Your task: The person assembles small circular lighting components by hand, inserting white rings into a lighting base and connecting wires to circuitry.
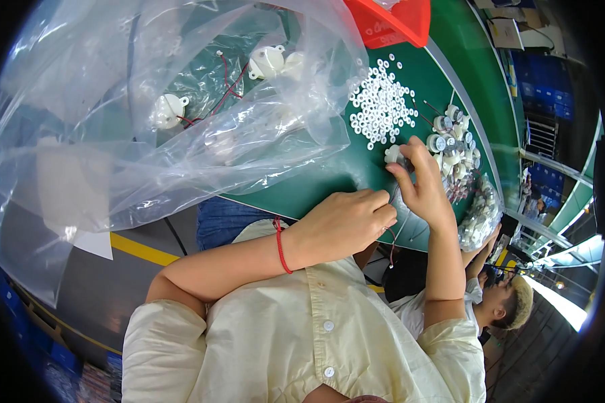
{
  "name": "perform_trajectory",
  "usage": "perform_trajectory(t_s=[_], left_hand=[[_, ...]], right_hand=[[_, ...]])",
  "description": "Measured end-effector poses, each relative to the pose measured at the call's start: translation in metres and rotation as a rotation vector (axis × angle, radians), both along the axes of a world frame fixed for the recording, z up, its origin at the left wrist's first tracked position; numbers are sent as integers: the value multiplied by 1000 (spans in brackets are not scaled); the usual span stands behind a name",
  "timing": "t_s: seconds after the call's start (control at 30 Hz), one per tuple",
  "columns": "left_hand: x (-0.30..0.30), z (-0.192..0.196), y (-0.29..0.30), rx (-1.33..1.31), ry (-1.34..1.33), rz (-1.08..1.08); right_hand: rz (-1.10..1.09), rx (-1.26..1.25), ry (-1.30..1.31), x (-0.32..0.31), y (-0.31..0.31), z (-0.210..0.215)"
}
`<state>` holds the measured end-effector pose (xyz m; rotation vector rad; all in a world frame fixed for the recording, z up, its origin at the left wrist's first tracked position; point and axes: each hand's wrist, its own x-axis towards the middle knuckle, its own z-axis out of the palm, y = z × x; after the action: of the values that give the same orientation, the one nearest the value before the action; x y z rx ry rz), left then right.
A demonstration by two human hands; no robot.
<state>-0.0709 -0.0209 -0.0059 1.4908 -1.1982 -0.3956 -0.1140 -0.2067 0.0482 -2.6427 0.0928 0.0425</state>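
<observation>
Between the thumb and fingers of my right hand [420, 188] is a small white-and-grey motor [395, 155], partly covered by the fingertips. My left hand [353, 221], with a red cord bracelet [280, 245] at the wrist, is closed in a pinch close by. A thin dark-red wire [392, 247] hangs below its fingertips, ending in a small white plug. Just beyond my right hand, small white rings [383, 104] lie in a loose heap on the green tabletop [323, 180].
A large clear plastic bag [269, 127] covers the left side, with white motors [170, 111] and red wires showing. At the far edge stands a red bin [400, 23]. Loose motors [450, 144] and a bag of parts [480, 218] lie at right, near another person [504, 302].
</observation>
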Motion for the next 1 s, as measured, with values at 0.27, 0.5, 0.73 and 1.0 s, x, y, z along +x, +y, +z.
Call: perform_trajectory(t_s=[0.27, 0.5, 0.73, 1.0], left_hand=[[1, 0, 1, -6, -17, 20], [22, 13, 8, -68, 592, -126], [24, 21, 22, -189, 1384, -294], [21, 43, 23, -297, 1543, -327]], right_hand=[[24, -3, 60, 7, 6, 3], [-641, 538, -334, -29, -18, -2], [-912, -456, -299, -59, -94, 5], [-640, -195, -413, -41, 12, 46]])
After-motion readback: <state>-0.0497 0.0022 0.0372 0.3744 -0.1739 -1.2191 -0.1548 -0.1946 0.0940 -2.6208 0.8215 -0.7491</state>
